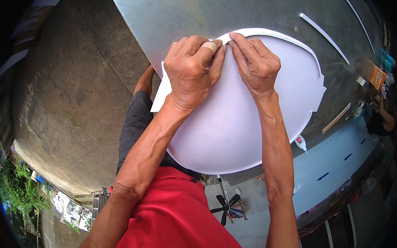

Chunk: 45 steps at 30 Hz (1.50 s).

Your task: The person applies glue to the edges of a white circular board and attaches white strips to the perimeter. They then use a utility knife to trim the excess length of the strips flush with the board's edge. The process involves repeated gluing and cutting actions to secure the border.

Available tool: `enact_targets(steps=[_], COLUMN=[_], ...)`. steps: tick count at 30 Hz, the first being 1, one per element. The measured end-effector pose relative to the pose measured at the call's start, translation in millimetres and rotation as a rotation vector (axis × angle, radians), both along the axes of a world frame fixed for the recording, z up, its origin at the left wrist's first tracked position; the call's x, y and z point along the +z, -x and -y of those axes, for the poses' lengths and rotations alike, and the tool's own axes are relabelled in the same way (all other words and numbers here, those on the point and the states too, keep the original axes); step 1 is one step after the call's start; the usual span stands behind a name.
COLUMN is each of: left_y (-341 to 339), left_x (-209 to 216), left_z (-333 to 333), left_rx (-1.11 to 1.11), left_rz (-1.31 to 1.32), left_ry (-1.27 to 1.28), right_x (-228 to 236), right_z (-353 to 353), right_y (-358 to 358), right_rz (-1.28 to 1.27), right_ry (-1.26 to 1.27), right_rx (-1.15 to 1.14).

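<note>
both hands pinch a thin white edging strip (283, 36) at the far rim of a large, white, rounded, smooth-faced panel (228, 121).
the left hand (190, 72) and right hand (257, 66) grasp the strip side by side, thumbs against fingers, nearly touching; the panel lies below them, partly on a grey metal tabletop (258, 10) and reaching toward the wearer's red shirt (171, 212). the step looks like pressing or fitting the edging to the curve; the next move seems to call for steady, even pinching along the rim without kinking it. a white squeeze bottle with a red label (300, 143) sits just beside the panel's right edge.
</note>
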State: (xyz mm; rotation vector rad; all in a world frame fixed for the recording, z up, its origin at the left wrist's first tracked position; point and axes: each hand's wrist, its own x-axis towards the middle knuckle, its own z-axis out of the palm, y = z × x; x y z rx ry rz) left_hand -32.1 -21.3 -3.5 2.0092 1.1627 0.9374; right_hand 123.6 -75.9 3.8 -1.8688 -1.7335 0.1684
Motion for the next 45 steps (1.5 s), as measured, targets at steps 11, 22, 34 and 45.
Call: enact_targets(steps=[11,22,34,45], left_y=[7,18,17,16], left_x=[0,4,2,-1], left_z=[1,5,3,5], left_rx=[-0.018,0.004,0.000,0.030], left_rz=[0.036,-0.028,-0.009,0.018], left_ry=[0.036,0.025,0.040,0.054], right_x=[1,3,0,7], right_z=[-3,-4,-2,-4], right_y=[-12,-10,-9,-9], right_rz=[-0.021,-0.061,-0.080,-0.089], right_ry=[0.048,0.028,0.031,0.092], right_rx=[0.166,0.143,0.117,0.136])
